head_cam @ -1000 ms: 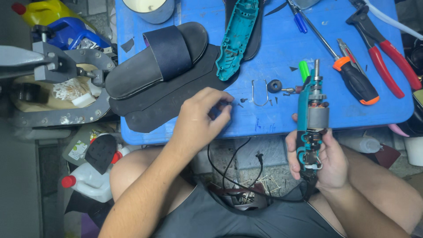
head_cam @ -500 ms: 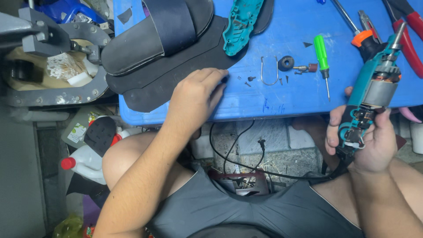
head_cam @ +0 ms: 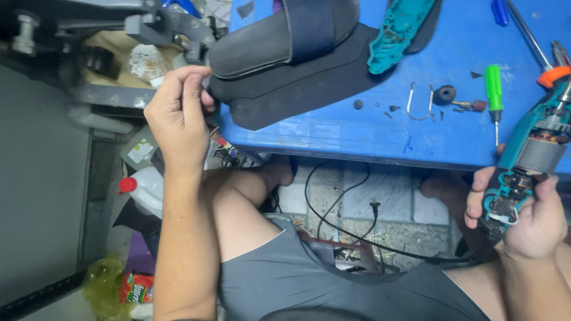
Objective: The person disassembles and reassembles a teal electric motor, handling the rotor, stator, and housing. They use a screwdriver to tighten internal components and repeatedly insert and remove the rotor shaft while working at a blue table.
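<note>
Right hand (head_cam: 529, 217) is gripping the opened motor tool (head_cam: 526, 166); left hand (head_cam: 178, 113) is pinching shut, contents indiscernible, beside the sandal (head_cam: 279, 41). Risk: the tool's trailing cord (head_cam: 339, 229) snagging.

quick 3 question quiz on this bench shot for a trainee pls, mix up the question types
1. True or false: the right hand grips an opened power tool with its motor exposed.
2. Where is the left hand? A) on the green screwdriver B) at the left edge of the blue table, by the black sandal C) on the teal housing half
3. Which object lies right of the bent wire clip?

Key: 1 true; 2 B; 3 a small black ring.
</note>
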